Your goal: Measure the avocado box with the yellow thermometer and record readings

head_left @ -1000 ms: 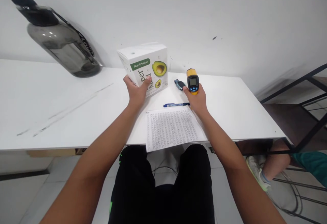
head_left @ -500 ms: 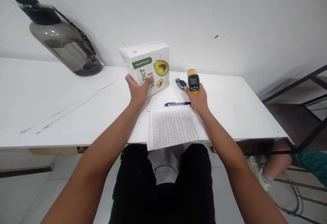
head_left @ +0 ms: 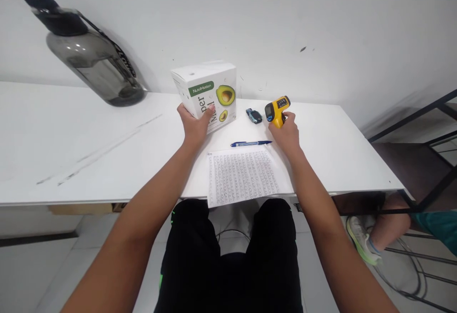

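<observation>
My left hand (head_left: 195, 123) grips the lower left of a white carton (head_left: 205, 75) printed with avocados, thumb across its front. The carton stands on the white table, turned a little. In my right hand (head_left: 287, 134) is a yellow and black infrared thermometer (head_left: 278, 109), its handle wrapped by my fingers and its nose turned to the right. Between the carton and the thermometer lies a small dark teal device (head_left: 254, 116). A blue pen (head_left: 251, 143) rests just above a sheet of paper (head_left: 243, 177) covered in rows of writing, which overhangs the table's front edge.
A large grey water bottle (head_left: 96, 63) with a black lid stands at the back left, near the wall. The white table (head_left: 107, 161) ends on the right by a dark metal frame (head_left: 421, 122). Another person's leg and shoe (head_left: 360, 241) show below it.
My right hand has turned the thermometer from facing away to pointing right, moving slightly right and off the pen's tip. My left hand still holds the carton in about the same place.
</observation>
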{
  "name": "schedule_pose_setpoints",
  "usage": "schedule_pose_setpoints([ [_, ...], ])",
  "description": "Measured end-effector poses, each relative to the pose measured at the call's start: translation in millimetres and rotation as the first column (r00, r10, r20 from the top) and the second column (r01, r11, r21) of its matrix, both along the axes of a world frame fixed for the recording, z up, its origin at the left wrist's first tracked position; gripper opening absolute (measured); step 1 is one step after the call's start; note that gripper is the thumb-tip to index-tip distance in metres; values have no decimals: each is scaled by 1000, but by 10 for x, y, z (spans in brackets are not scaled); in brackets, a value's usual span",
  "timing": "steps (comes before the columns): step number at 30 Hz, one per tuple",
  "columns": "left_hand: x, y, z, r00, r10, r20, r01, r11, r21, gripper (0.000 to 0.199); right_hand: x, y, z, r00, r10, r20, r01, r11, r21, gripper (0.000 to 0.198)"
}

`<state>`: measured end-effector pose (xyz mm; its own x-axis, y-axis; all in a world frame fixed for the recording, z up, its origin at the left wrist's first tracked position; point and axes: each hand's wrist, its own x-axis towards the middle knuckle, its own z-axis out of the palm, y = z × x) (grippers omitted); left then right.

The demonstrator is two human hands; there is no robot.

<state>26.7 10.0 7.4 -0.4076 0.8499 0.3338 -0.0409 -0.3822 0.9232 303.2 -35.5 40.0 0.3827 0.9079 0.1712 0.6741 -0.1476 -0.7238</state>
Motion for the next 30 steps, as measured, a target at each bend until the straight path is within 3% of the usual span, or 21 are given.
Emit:
schedule_pose_setpoints([
  [8,-25,32,-47,999,29,-23,-29,1000,-12,83,118,62,-77,942,-19,336,50,995,-86,54],
  [15,-20,40,-58,999,26,-21,-26,1000,-11,81,135,69,-102,922,6,387,37,994,-105,58],
  [23,-5,33,-80,999,-16,-51,13,999,-45,80,63,41,-94,895,13,447,76,981,-181,49],
  [27,-23,61,-119,998,-46,-51,44,998,-39,83,20,-10,-32,884,-6,467,51,995,-83,51],
  [30,-45,81,-161,995,-78,-61,78,997,8,84,-30,-90,70,889,115,443,-172,981,89,33],
])
